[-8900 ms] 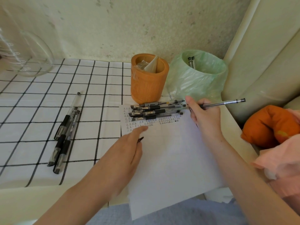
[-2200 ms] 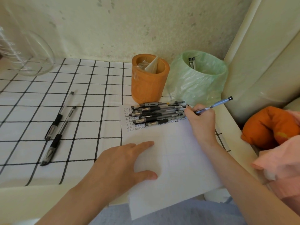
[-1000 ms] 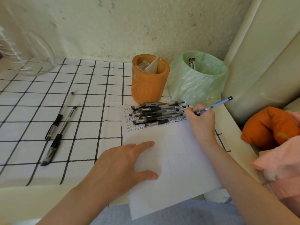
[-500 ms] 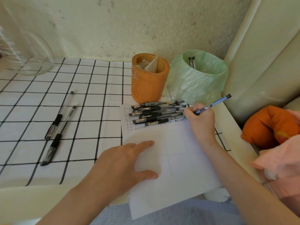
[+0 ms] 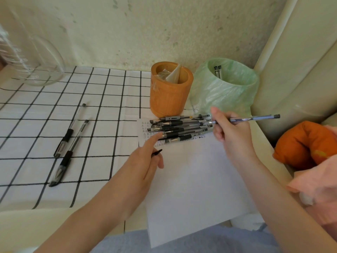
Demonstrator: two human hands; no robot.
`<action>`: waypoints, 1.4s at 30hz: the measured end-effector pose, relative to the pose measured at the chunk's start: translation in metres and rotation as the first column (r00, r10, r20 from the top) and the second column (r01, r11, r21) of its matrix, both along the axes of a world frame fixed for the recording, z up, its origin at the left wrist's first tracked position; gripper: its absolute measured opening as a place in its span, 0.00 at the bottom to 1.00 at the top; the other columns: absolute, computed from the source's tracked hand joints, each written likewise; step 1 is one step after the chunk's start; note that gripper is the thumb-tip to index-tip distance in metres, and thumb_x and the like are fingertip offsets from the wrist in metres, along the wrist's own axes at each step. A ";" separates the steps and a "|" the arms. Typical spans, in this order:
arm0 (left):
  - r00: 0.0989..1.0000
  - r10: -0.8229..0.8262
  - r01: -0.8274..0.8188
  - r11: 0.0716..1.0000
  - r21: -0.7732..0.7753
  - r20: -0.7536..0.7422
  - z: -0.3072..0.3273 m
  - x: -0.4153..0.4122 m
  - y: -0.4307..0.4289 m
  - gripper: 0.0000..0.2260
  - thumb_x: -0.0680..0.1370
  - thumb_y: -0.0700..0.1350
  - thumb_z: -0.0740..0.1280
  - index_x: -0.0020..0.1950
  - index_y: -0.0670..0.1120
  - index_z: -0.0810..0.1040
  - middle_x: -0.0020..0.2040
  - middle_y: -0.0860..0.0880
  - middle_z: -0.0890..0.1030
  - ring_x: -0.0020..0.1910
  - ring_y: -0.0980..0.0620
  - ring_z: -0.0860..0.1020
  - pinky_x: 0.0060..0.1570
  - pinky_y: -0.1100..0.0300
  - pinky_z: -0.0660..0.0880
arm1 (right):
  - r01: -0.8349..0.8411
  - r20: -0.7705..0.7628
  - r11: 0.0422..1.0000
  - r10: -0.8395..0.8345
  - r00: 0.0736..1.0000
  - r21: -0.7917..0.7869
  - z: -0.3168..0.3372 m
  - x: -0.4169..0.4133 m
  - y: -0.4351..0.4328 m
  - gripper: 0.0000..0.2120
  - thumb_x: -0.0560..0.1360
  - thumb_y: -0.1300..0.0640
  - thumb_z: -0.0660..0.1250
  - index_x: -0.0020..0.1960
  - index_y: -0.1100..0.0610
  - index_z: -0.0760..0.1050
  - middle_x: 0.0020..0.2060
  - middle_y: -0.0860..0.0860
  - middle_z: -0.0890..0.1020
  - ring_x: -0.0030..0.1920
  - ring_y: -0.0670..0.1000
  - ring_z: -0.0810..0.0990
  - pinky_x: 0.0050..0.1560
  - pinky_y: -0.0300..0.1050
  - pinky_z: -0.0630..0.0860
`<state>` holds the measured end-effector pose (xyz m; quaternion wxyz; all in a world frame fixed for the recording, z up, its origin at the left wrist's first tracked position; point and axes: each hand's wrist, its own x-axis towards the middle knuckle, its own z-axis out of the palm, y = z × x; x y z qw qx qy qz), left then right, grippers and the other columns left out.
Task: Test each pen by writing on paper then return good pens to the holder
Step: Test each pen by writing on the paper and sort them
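The right hand (image 5: 231, 136) pinches a blue pen (image 5: 251, 118) level above the paper (image 5: 197, 179). The left hand (image 5: 145, 161) holds a small black cap (image 5: 157, 152), forefinger out toward the stack of pens (image 5: 179, 127). A nudge could likely roll those pens. The orange holder (image 5: 170, 92) stands behind them.

The pen (image 5: 244, 119) I hold is slim, blue-tinted and clear, lying almost level above the top right corner of the white paper (image 5: 197, 179), its dark end cap pointing right. A pile of black-gripped pens (image 5: 179, 127) lies crosswise over the small written marks at the paper's top edge, just in front of the upright orange holder (image 5: 170, 90). Two more black-gripped pens (image 5: 68, 143) lie side by side on the checked cloth, well to the left.
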<state>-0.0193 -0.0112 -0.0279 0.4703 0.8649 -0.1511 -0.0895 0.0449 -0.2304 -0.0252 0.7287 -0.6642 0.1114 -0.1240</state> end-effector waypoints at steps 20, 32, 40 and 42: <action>0.990 0.130 -0.111 0.959 -0.261 0.057 0.011 0.002 -0.004 0.28 0.66 0.48 0.72 0.63 0.61 0.67 0.50 0.62 0.78 0.42 0.58 0.80 0.46 0.73 0.72 | -0.579 -0.171 0.808 0.590 0.789 0.112 0.019 -0.049 0.046 0.07 0.73 0.59 0.67 0.38 0.59 0.75 0.28 0.56 0.79 0.25 0.49 0.75 0.23 0.36 0.67; 0.975 0.093 -0.101 0.994 0.031 0.202 0.003 -0.002 0.010 0.18 0.68 0.63 0.59 0.37 0.50 0.75 0.23 0.52 0.72 0.26 0.57 0.72 0.27 0.69 0.65 | -0.571 -0.223 0.798 0.602 0.766 0.195 0.017 -0.051 0.051 0.05 0.69 0.61 0.70 0.34 0.58 0.79 0.25 0.51 0.76 0.24 0.45 0.72 0.22 0.33 0.66; 0.958 0.092 -0.136 0.980 0.146 0.271 0.010 -0.002 0.014 0.12 0.69 0.66 0.55 0.33 0.61 0.67 0.24 0.51 0.72 0.30 0.51 0.74 0.25 0.63 0.66 | -0.563 -0.172 0.779 0.616 0.769 0.277 0.013 -0.052 0.066 0.06 0.70 0.58 0.68 0.35 0.59 0.77 0.26 0.51 0.76 0.26 0.45 0.72 0.26 0.34 0.68; 0.960 0.115 -0.156 0.977 0.145 0.256 0.014 -0.002 0.014 0.12 0.68 0.67 0.55 0.34 0.61 0.68 0.24 0.51 0.72 0.27 0.52 0.74 0.26 0.62 0.67 | -0.546 -0.151 0.783 0.603 0.783 0.297 0.012 -0.048 0.069 0.07 0.70 0.57 0.67 0.37 0.61 0.77 0.29 0.52 0.79 0.28 0.45 0.74 0.29 0.34 0.70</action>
